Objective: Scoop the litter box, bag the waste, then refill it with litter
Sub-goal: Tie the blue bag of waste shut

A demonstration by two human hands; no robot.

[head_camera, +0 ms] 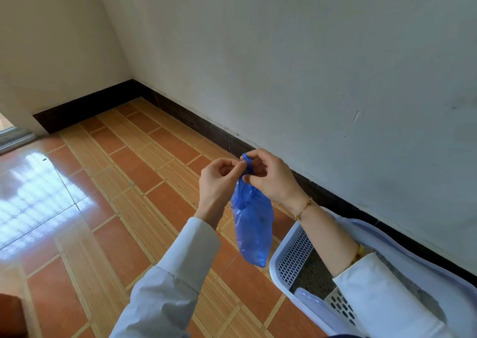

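A small blue plastic bag [252, 224] hangs in the air in front of me, its bottom bulging with dark contents. My left hand [219, 180] and my right hand [272, 176] both pinch the twisted blue neck at the top of the bag, fingers curled close together. Below and right of the bag stands the pale lilac litter box [284, 257] with a white grid panel along its left inner wall and grey litter inside. A white slotted scoop [340, 305] lies in the box, partly hidden by my right sleeve.
The litter box stands against a white wall with a dark skirting board [335, 195]. Orange and striped floor tiles [134, 172] stretch to the left, with small crumbs scattered near the bag. A door threshold [13, 136] shows at the far left.
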